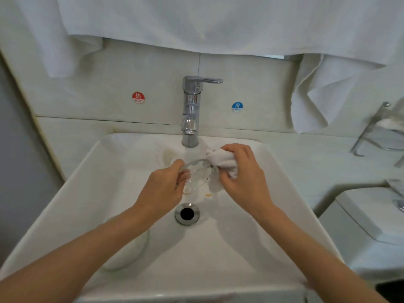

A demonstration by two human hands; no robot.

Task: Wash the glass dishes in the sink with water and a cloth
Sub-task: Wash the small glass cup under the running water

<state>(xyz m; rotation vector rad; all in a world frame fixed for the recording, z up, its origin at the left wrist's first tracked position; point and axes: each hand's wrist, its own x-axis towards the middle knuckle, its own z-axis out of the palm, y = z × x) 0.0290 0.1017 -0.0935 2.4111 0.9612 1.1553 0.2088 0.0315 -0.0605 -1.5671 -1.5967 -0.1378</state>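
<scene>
Over the middle of the white sink [273, 193], my left hand [162, 189] grips the left rim of a small clear glass dish [199, 173], held tilted under the chrome tap [190, 119]. My right hand [242, 171] is closed on a bunched white cloth [220, 160] that presses against the dish's right rim. Water runs from the spout onto the dish. A second clear glass bowl [133, 248] rests in the sink's near left part, partly hidden under my left forearm.
The drain [187, 213] lies just below the dish. White towels [218, 25] hang above the tap and at the right. A metal rack [376, 132] stands on the counter at right, and a white toilet tank [360, 217] sits below it. Hot and cold stickers flank the tap.
</scene>
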